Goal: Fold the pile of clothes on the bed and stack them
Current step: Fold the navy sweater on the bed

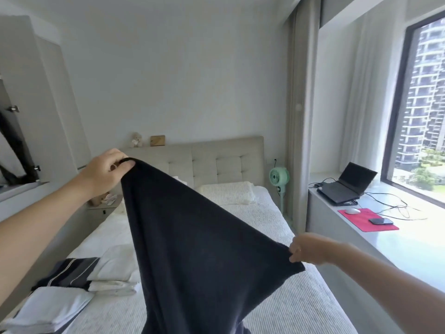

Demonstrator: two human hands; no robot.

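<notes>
Dark garment [197, 237] held up over the bed [277, 285].
Left hand [106, 172] pinches its upper corner, right hand [305, 249] grips the lower corner; folded clothes [79, 288] lie stacked at the bed's left.

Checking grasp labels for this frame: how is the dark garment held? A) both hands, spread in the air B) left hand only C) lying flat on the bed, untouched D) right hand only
A: the left hand pinches the top edge of the dark garment up high, while the right hand pinches another edge lower, so the cloth hangs stretched between them above the bed.
</notes>
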